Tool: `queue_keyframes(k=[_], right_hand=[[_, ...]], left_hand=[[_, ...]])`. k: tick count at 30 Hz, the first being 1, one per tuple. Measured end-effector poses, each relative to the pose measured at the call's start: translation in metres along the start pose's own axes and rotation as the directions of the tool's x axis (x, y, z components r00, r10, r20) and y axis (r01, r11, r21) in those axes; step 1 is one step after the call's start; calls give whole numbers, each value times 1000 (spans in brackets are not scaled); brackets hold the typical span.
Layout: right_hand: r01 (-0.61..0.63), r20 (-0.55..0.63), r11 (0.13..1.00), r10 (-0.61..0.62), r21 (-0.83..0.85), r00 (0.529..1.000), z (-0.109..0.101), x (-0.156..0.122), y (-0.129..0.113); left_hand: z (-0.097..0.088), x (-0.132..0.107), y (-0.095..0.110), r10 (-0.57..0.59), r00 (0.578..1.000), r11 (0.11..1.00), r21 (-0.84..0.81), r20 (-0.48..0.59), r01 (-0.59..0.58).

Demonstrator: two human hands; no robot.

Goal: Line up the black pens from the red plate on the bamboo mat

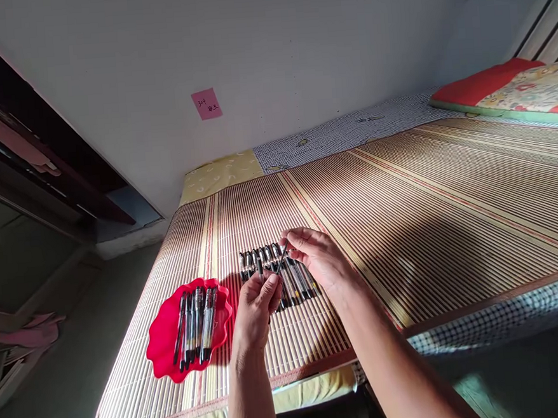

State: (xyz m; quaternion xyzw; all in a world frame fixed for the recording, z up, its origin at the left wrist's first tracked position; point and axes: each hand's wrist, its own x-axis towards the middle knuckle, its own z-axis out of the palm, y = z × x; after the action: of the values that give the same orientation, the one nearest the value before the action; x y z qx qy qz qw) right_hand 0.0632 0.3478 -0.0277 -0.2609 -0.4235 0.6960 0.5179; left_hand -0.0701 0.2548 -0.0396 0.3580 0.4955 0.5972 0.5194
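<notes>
Over the slatted mat [430,179], the left hand [259,294] and right hand [319,257] stood near each other, each pinching one end of a slim dark rod [283,256], perhaps a refill, above rowed pens [292,282]; light, aligned pressure seemed best against bending it.

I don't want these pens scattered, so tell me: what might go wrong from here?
The slim dark piece runs between the left hand and right hand above the row of pens, so it might slip and drop among them.
Those pens lie side by side on the slatted mat; a brushing hand could knock them out of line.
The red tray sits near the left hand, so a bump might jolt it.
</notes>
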Motion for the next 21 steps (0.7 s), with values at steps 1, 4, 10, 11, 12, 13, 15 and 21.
queue_keyframes(k=[1, 4, 10, 11, 12, 13, 15, 21], right_hand=[[-1, 20, 1000, 1, 5, 1000, 1, -1, -1], [33, 65, 999, -33, 4, 997, 4, -3, -4], [96, 101, 945, -67, -313, 993, 9, -6, 1], [80, 116, 931, -41, -356, 992, 10, -6, 4], [65, 119, 921, -21, -385, 993, 10, -6, 7], [54, 113, 913, -9, -405, 994, 11, -5, 9], [52, 102, 901, -9, -431, 995, 7, -4, 10], [48, 30, 826, -37, -561, 999, -41, 10, -6]], left_hand=[[2, -1, 1, -9, 1000, 1000, -14, 21, 9], [10, -1, 2, 23, 998, 999, -29, 58, -22], [10, 3, -11, 123, 987, 992, 12, -100, -122], [10, 2, -12, 135, 985, 990, 59, -104, -129], [10, 1, -13, 152, 983, 983, 119, -103, -139], [11, 0, -12, 168, 981, 972, 183, -96, -149], [14, -2, -10, 185, 981, 945, 284, -61, -161], [11, 1, -7, 180, 984, 920, 355, -9, -165]])
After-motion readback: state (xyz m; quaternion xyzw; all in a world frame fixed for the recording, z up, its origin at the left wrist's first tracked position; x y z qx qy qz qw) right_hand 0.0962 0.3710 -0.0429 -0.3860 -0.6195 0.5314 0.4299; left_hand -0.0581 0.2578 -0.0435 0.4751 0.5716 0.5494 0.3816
